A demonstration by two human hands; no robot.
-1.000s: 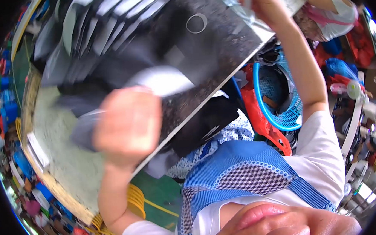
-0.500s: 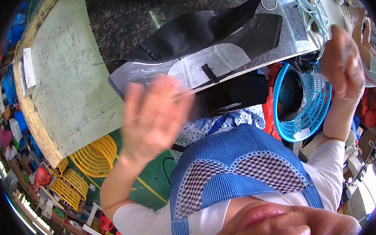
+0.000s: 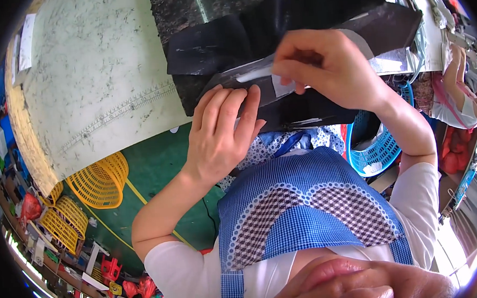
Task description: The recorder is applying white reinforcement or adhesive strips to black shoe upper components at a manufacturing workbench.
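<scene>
My left hand [image 3: 223, 128] lies open, fingers slightly spread, on the near edge of a dark, sheet-like piece. My right hand [image 3: 326, 70] is closed in a pinch above that piece. At its fingertips shows a narrow white strip [image 3: 254, 74], blurred, whose kind I cannot tell. The dark piece [image 3: 395, 24] carries a grey patch [image 3: 360, 42], partly hidden by my right hand. A long black flap [image 3: 232, 40] of it is folded toward the far side. More black material [image 3: 312, 111] hangs below the table edge, in front of my apron.
The pale worktable [image 3: 97, 65] has ruler marks and a wooden edge [image 3: 30, 140]. A dark speckled board [image 3: 178, 10] lies under the work. A blue basket [image 3: 377, 146] stands at the right. Yellow baskets [image 3: 101, 182] sit on the green floor. Another person [image 3: 456, 92] is at far right.
My left hand has come down onto the near edge of the dark piece. My right hand has moved in from the far right to the piece. The black flap's left end now lies spread out.
</scene>
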